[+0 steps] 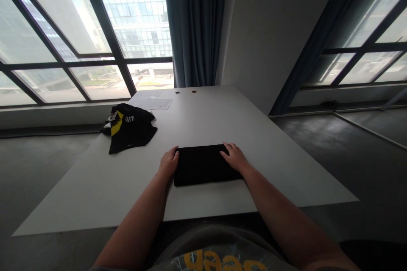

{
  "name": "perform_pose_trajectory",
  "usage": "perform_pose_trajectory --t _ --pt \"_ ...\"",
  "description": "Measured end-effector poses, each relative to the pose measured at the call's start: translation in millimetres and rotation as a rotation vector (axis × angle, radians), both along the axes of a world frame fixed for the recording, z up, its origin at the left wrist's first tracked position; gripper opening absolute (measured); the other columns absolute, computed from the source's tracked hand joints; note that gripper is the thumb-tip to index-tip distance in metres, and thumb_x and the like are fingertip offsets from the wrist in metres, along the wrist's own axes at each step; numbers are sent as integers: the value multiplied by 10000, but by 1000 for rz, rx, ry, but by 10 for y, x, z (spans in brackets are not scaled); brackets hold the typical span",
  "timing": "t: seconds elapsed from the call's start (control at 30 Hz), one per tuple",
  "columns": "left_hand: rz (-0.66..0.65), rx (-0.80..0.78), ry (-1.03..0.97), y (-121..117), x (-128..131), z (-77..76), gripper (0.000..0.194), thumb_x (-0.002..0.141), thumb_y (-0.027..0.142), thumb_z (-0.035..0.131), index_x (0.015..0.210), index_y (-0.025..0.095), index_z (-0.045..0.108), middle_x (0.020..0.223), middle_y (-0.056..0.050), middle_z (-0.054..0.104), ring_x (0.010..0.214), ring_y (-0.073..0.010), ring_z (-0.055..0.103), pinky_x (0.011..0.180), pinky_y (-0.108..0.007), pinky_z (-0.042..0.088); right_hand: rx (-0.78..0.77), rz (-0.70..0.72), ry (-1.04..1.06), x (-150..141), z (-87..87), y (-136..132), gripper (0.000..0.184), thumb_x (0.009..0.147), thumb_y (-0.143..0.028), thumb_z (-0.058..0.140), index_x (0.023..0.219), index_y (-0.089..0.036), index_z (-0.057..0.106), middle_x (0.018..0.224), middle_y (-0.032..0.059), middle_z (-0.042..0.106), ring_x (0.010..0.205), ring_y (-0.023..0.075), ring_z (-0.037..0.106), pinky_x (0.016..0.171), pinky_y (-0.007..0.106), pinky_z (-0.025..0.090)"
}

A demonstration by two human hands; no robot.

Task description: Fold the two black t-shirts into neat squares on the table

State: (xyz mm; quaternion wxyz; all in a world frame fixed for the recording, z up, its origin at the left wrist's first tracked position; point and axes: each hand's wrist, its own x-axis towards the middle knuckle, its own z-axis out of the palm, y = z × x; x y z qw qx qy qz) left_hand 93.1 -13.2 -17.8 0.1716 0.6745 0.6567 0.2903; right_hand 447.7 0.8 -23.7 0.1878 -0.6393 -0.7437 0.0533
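Observation:
A flat, rectangular folded black cloth (203, 165) lies on the white table (222, 120) in front of me. Its exact kind of garment does not show. My left hand (169, 163) is closed at the cloth's far left corner, with the thumb and fingertips close together on the edge. Across the far right part of the cloth rests my right hand (234, 157), its thumb and fingers apart and its fingertips by the far edge. The palm side of both hands is hidden.
A crumpled black garment (135, 129) with a yellow patch and white lettering lies at the table's left edge. Behind it are printed papers (159, 103). Two small round objects sit near the far end. Windows, a blue curtain (197, 29) and a wall stand beyond.

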Motion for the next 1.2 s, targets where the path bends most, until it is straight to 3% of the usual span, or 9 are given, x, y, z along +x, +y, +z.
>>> perform_pose_trajectory --t 0.2,0.33,0.57,0.83,1.0,1.2 --pt "-35 9 -40 13 -23 48 463 981 256 430 1397 234 631 1370 -84 697 1283 -262 624 1130 -431 452 32 -66 38 10 59 -60 435 1006 -424 520 1380 -244 651 1337 121 654 1204 296 588 1074 420 424" --pt "-34 41 -60 -4 -16 60 431 967 257 459 1353 242 649 1310 -86 720 1216 -272 653 1090 -450 475 36 -68 124 54 52 -27 389 1038 -390 436 1303 -261 690 1271 93 688 1174 268 599 1073 406 425" --pt "-23 75 -166 -42 23 75 405 967 276 477 1328 257 660 1222 -76 740 1038 -243 691 1007 -428 522 24 -279 25 105 -22 -1 522 1018 -510 456 1293 -161 731 1284 213 630 1169 352 587 1059 486 443" --pt "-5 86 -175 -43 66 51 402 960 264 477 1320 231 653 1236 -86 721 1009 -238 673 1007 -428 515 11 -236 12 119 -23 38 432 998 -457 523 1186 -126 726 1252 194 648 1170 314 606 1088 421 434" --pt "6 104 -210 -46 75 57 397 945 246 497 1305 243 665 1221 -77 728 1013 -232 677 1008 -423 519 25 -183 195 131 -8 38 316 950 -425 558 1090 -168 676 1147 153 697 1118 300 636 1030 411 476" --pt "13 151 -275 -65 92 104 370 941 257 476 1248 220 679 1100 -78 744 1040 -252 682 994 -426 527 -51 -57 627 155 82 -85 391 955 -457 539 1279 -241 517 1130 102 731 987 253 707 944 417 539"
